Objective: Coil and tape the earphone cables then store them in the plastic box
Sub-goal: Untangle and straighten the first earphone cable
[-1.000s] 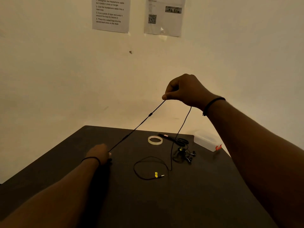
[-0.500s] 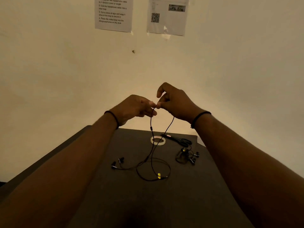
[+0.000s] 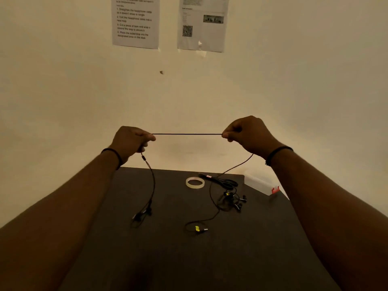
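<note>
A black earphone cable (image 3: 186, 134) is stretched taut and level between my two raised hands. My left hand (image 3: 131, 141) pinches one side; below it the cable hangs down to the earbuds (image 3: 142, 213) lying on the dark table (image 3: 241, 259). My right hand (image 3: 244, 133) pinches the other side; from it the cable drops to the plug with a yellow tag (image 3: 197, 228). A second tangled black earphone (image 3: 233, 199) lies at the right. A clear plastic box (image 3: 259, 183) with a red clip stands at the table's far right corner.
A roll of clear tape (image 3: 195, 182) and black scissors (image 3: 221, 180) lie at the table's far edge. Two printed sheets (image 3: 136, 22) hang on the pale wall behind the table.
My hands, pinched close together half a second ago, have pulled apart sideways, drawing the cable straight between them. The earbuds slid a little on the table.
</note>
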Demonstrator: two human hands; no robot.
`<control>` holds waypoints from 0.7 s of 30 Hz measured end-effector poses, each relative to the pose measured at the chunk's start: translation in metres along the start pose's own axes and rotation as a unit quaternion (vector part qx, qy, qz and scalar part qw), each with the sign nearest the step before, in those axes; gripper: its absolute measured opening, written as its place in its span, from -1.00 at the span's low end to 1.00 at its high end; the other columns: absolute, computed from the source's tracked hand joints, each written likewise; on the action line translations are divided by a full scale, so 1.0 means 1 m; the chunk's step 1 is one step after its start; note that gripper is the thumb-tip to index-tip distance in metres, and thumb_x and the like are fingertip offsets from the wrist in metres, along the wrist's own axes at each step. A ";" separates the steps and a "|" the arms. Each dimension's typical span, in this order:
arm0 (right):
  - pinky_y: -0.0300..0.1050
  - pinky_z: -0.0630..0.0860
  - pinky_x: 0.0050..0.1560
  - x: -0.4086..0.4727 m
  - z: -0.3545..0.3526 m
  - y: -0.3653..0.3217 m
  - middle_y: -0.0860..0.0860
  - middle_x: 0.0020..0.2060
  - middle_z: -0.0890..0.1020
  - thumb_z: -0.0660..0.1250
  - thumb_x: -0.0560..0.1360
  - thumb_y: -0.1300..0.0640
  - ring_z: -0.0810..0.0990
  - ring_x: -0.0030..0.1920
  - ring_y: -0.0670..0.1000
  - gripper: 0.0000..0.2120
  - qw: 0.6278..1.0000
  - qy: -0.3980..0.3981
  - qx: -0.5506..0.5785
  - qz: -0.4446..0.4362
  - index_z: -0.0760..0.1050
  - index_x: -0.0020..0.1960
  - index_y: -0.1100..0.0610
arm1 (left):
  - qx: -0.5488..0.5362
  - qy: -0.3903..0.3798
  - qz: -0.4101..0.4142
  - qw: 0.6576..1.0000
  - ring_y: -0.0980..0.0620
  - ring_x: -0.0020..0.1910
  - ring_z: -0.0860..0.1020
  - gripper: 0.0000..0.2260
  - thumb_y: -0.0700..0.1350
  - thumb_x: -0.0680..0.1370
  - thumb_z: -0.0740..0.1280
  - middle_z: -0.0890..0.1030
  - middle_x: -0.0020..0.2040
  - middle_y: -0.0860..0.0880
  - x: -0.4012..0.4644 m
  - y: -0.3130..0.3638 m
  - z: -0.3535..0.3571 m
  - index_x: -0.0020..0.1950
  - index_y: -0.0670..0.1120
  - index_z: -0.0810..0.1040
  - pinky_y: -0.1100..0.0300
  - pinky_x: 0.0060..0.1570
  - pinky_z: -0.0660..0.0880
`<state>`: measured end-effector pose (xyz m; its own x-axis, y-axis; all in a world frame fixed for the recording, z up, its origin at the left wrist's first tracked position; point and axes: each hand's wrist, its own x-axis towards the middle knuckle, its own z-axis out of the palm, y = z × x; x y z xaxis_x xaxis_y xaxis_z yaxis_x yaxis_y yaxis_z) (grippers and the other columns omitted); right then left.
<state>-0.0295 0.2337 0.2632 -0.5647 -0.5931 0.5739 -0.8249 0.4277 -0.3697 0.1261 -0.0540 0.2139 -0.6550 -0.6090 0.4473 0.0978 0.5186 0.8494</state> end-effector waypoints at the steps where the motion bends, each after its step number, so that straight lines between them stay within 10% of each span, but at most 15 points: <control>1: -0.44 0.34 -0.27 -0.002 -0.004 0.005 -0.14 -0.32 0.62 0.43 0.51 0.10 0.53 -0.29 -0.26 -0.90 1.000 0.011 0.000 0.006 0.67 -0.15 0.08 | -0.003 -0.001 -0.010 1.000 -0.03 -0.34 0.47 -0.92 -0.21 0.54 0.38 0.57 -0.26 -0.18 0.000 -0.005 -0.007 -0.06 -0.18 0.67 0.31 -0.35 0.54; 10: -0.36 0.34 -0.30 -0.007 -0.002 0.017 -0.13 -0.34 0.59 0.44 0.50 0.08 0.50 -0.33 -0.19 -0.85 0.993 0.109 0.039 0.031 0.65 -0.18 0.14 | -0.005 0.096 -0.154 0.983 -0.09 -0.39 0.47 -0.85 -0.30 0.48 0.39 0.58 -0.23 -0.24 0.002 -0.057 -0.021 -0.01 -0.36 0.62 0.16 -0.35 0.46; 14: -0.22 0.51 -0.18 -0.001 0.016 -0.002 -0.08 -0.26 0.64 0.45 0.49 0.05 0.58 -0.24 -0.11 -0.86 0.996 0.084 0.038 0.019 0.65 -0.18 0.10 | 0.248 -0.091 -0.183 0.947 -0.16 0.01 0.57 -0.76 -0.35 0.52 0.30 0.60 0.17 -0.29 0.000 -0.060 -0.006 0.18 -0.35 0.58 0.11 -0.06 0.51; 17: -0.16 0.53 -0.11 0.003 0.033 -0.015 -0.07 -0.20 0.66 0.45 0.49 0.02 0.60 -0.16 -0.09 -0.86 0.999 0.052 0.015 0.004 0.66 -0.14 0.09 | 0.289 -0.201 -0.103 0.930 -0.09 0.21 0.51 -0.69 -0.32 0.51 0.38 0.55 0.25 -0.19 -0.012 -0.039 0.011 0.25 -0.25 0.56 0.15 0.14 0.46; 21: -0.13 0.54 -0.11 0.005 0.053 -0.034 -0.04 -0.19 0.68 0.44 0.49 0.03 0.61 -0.15 -0.06 -0.88 0.999 0.019 0.018 -0.020 0.65 -0.16 0.07 | 0.115 -0.159 0.069 0.978 0.06 -0.04 0.60 -0.80 -0.16 0.58 0.34 0.65 0.06 -0.07 -0.024 0.005 0.039 0.18 -0.15 0.61 0.41 -0.14 0.45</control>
<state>-0.0054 0.1800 0.2395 -0.5301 -0.5824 0.6163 -0.8477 0.3795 -0.3707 0.1132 -0.0129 0.1964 -0.8504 -0.3255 0.4133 0.0551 0.7261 0.6854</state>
